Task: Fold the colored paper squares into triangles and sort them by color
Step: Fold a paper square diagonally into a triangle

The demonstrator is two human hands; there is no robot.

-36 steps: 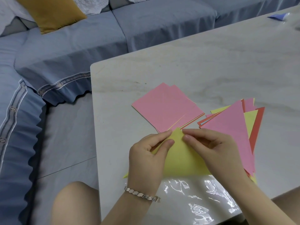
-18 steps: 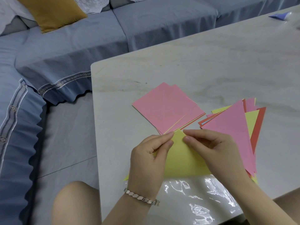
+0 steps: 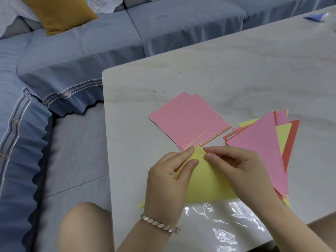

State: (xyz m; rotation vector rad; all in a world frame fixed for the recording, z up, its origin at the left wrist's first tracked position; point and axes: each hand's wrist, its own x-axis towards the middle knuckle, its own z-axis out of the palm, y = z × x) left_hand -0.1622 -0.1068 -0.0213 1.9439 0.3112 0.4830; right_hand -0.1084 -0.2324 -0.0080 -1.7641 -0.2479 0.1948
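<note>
Your hands meet at the tip of a yellow paper (image 3: 205, 184) that lies on the pale marbled surface (image 3: 236, 70) right in front of you, its point aimed away from you and its long edge towards you. Your left hand (image 3: 169, 180) pinches the sheet's left edge between thumb and forefinger just below the tip. Your right hand (image 3: 240, 168) pinches the tip itself, its fingers curled over the right side of the sheet. One yellow corner pokes out beside your left wrist, which wears a silver bracelet (image 3: 160, 224).

Just beyond your fingertips sits the stack of pink squares (image 3: 187, 119), slightly fanned, with yellow and orange-red edges showing underneath. To its right, partly under your right forearm, lies the pile of folded triangles (image 3: 263, 142). A pink one is on top, with yellow and orange-red ones spread beneath it and a sliver of light blue at its left corner.

A clear plastic film (image 3: 227, 220) glints on the near edge of the surface. A blue scrap (image 3: 315, 16) lies well apart at the far right corner. Your bare knee (image 3: 85, 226) shows at the lower left. A blue sofa (image 3: 91, 51) wraps the left and far sides, and a mustard cushion (image 3: 60, 13) rests on it.
</note>
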